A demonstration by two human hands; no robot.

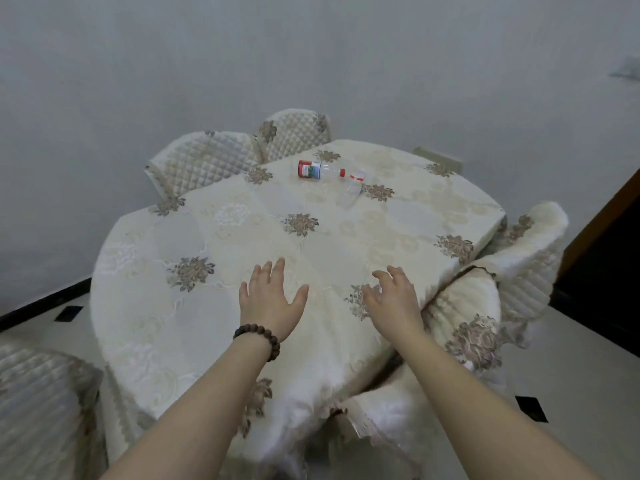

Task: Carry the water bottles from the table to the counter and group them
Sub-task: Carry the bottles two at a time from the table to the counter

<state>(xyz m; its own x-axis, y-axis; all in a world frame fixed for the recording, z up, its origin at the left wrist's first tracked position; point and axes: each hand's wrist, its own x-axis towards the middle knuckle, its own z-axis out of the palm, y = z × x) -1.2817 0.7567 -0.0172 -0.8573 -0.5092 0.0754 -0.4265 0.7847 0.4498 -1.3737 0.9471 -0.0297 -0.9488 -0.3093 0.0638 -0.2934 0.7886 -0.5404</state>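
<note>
— Where are the bottles?
— Both lie tipped over on the tabletop [214, 306]: labelled bottle [317, 169], clear bottle [352, 188] touching it.
— Your hands?
— Left hand [272, 296] and right hand [393, 296] spread, empty, well short of them.

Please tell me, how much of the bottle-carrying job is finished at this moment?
Nothing looks done: the counter is not in view. Two clear plastic water bottles lie on their sides on the cream floral tablecloth: the red-labelled bottle and the label-less bottle. The left hand and right hand reach out open, holding nothing. Both bottles remain to be carried.
</note>
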